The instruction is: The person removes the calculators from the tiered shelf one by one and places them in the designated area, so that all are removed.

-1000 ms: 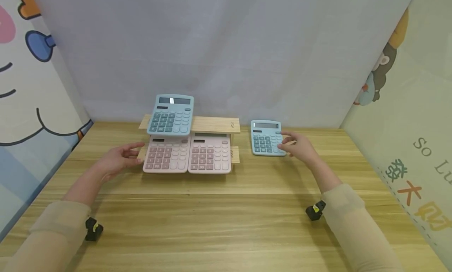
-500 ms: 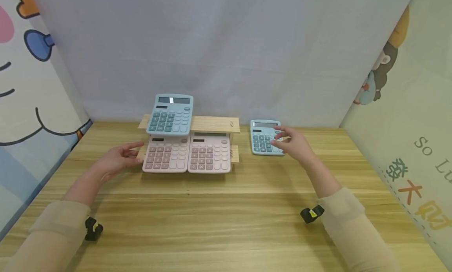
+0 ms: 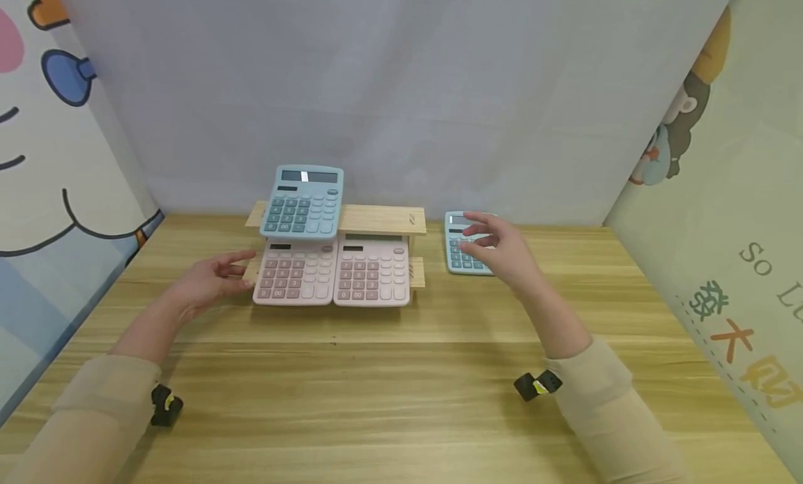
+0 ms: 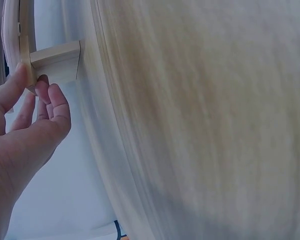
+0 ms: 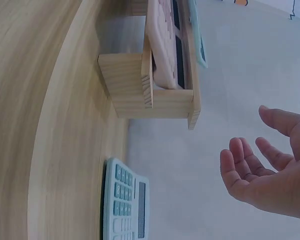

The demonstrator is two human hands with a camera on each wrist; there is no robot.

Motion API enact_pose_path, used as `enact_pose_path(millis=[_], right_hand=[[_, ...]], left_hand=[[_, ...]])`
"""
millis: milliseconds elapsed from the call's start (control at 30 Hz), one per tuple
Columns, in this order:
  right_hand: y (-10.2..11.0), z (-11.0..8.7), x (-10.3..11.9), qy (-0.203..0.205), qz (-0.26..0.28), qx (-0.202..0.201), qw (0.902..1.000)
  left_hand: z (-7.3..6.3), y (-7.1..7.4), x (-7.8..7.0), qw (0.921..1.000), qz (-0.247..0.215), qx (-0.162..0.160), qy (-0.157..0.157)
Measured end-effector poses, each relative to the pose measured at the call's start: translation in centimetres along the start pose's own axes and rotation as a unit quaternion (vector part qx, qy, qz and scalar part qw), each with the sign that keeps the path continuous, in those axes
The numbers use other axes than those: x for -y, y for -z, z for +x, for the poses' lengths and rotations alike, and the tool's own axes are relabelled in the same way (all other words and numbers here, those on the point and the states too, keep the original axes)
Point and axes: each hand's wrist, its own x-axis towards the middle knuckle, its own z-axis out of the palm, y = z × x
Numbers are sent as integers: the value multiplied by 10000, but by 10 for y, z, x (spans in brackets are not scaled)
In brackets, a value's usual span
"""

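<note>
A two-tier wooden stand (image 3: 383, 220) holds a light-blue calculator (image 3: 304, 203) at the left of its upper shelf. On the lower shelf a pink calculator (image 3: 295, 273) and another pink calculator (image 3: 373, 273) lean side by side. My left hand (image 4: 32, 127) pinches the left end of the lower shelf between thumb and fingers. In the head view, my right hand (image 3: 505, 250) overlaps a second light-blue calculator (image 5: 125, 202) lying on the table right of the stand. The right wrist view shows that hand apart from it, fingers loosely bent with nothing in them.
The wooden table (image 3: 351, 400) runs back to a pale grey curtain (image 3: 401, 93). Printed panels stand at both sides, the left panel (image 3: 56, 142) with a cartoon and the right panel (image 3: 709, 212) with lettering. A small black wrist camera (image 3: 537, 385) sits at the right cuff.
My right hand has moved left from the right edge of the table's blue calculator, so it now covers part of it. The left hand and the calculators have stayed put.
</note>
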Motion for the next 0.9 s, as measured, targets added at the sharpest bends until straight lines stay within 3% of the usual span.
enact_pose_path(millis=[333, 900], right_hand=[[-23, -2, 26, 182, 717, 363, 9966], [-64, 4, 51, 331, 1517, 921, 9836]], left_hand=[[2, -1, 0, 10000, 22, -19, 30], [2, -1, 2, 9999, -121, -14, -68]])
